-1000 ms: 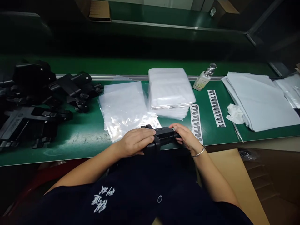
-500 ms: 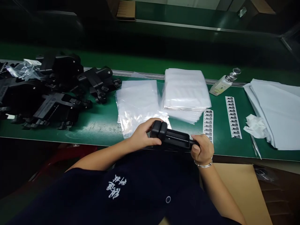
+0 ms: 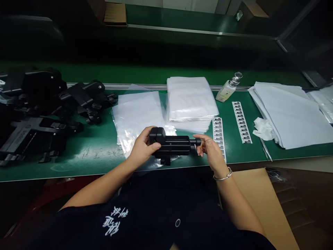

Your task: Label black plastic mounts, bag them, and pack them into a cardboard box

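Note:
I hold a black plastic part [image 3: 171, 145] level above the near edge of the green table [image 3: 99, 152]. My left hand [image 3: 142, 147] is wrapped round its thick left end. My right hand [image 3: 209, 150] pinches the thin peg at its right end with the fingertips, the other fingers loose. Under the part lies a stack of clear plastic bags [image 3: 137, 116]. A strip of printed labels [image 3: 218, 135] lies just right of my right hand.
A heap of black plastic parts [image 3: 44, 111] fills the table's left. A pile of white bags [image 3: 191, 100], a small pump bottle [image 3: 229, 88], a second label strip [image 3: 241, 121], a crumpled wipe [image 3: 262, 127] and white sheets [image 3: 288, 114] lie to the right. Brown cardboard [image 3: 262, 205] sits at my right.
The part has been lifted and turned level. My right hand has gone from a fist round its end to a fingertip pinch on the peg. My left hand has kept its hold.

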